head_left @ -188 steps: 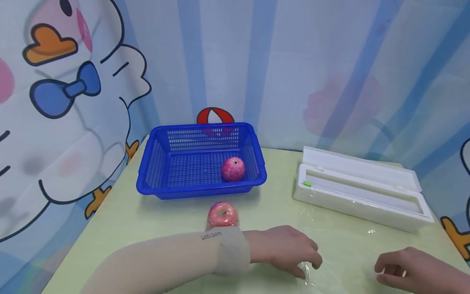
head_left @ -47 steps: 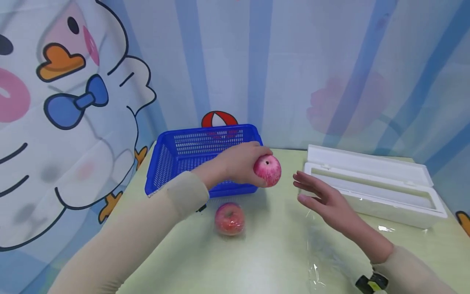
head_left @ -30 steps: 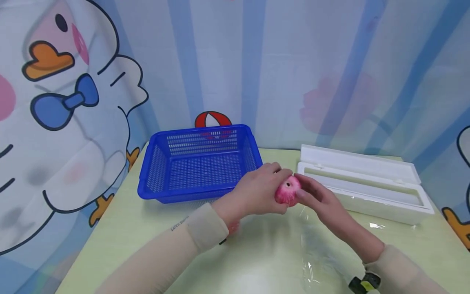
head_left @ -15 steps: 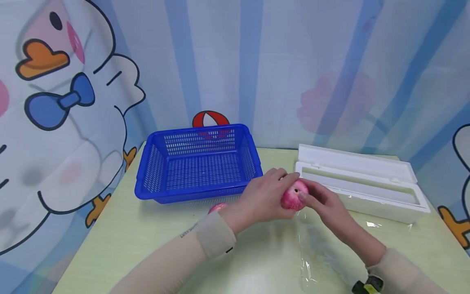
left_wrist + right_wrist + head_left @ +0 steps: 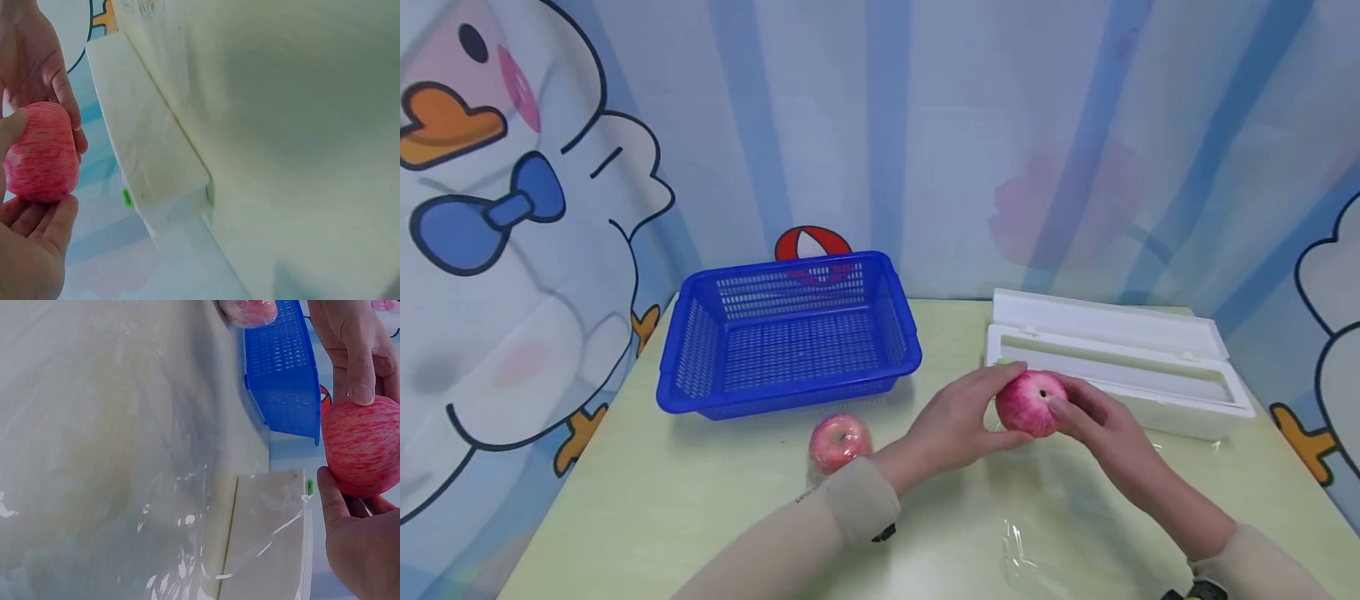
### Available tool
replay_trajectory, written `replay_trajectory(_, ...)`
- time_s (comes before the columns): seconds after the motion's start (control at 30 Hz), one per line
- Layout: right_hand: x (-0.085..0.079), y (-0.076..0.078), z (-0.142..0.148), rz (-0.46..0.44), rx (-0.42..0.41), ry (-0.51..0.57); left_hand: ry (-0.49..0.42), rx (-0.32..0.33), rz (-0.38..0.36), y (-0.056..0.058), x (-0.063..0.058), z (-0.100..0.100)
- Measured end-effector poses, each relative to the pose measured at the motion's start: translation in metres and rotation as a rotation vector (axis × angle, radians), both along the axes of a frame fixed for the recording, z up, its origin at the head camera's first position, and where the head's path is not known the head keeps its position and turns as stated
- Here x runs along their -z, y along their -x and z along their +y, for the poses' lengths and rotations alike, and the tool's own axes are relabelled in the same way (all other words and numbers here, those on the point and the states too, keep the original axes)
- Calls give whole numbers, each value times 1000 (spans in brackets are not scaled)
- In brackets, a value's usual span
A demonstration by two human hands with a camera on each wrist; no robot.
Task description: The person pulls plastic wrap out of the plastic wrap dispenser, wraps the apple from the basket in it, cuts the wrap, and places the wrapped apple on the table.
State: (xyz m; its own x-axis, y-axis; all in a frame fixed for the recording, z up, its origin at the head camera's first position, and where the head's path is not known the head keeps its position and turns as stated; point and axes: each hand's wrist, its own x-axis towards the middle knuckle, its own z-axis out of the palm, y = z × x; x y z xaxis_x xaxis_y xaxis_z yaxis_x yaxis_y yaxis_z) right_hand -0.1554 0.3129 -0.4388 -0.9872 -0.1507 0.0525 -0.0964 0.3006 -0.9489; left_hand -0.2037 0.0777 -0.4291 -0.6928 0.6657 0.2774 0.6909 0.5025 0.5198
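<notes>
A pink-red apple [image 5: 1028,403] is held up between both hands, above the table and in front of the white box. My left hand [image 5: 958,417] grips its left side, thumb below and fingers over the top. From the right, my right hand [image 5: 1112,429] holds it too, its thumb beside the dark hollow at the apple's end. The right wrist view shows the streaked skin of the apple [image 5: 365,447] bare. Below the hands, a sheet of clear plastic film [image 5: 181,519] lies on the table. A second apple [image 5: 840,442], wrapped in film, sits left of my left wrist.
A blue plastic basket [image 5: 790,400] stands at the back left with nothing inside. At the back right is a long white plastic wrap dispenser [image 5: 1187,417], lid raised, a small green piece at its left end. A printed curtain [image 5: 947,150] hangs behind the table.
The apple was in the basket earlier; my left hand took it out and carried it right. My right hand came up and took hold of its other side. Both have since shifted slightly right.
</notes>
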Motion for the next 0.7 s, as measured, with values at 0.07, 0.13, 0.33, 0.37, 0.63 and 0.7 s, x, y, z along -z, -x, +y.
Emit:
replay_trajectory(0.07, 1, -4, 7, -14, 1, -20, -16, 5, 3, -1, 4, 7)
replay_trajectory(0.13, 2, -7, 14, -24, 6, -71, -18, 5, -6, -3, 6, 13)
replay_trajectory(0.33, 9, -22, 43, 19, 54, -208, -22, 13, -56, -6, 14, 42)
replay_trajectory(0.37, 11, -25, 47, 31, 60, -216, -25, 17, -66, -7, 16, 47)
replay_trajectory(0.63, 19, -39, 79, 92, 56, -310, 11, 14, -87, -15, 30, 79)
replay_trajectory(0.7, 20, -40, 84, 62, 63, -334, 23, 9, -91, -17, 32, 85)
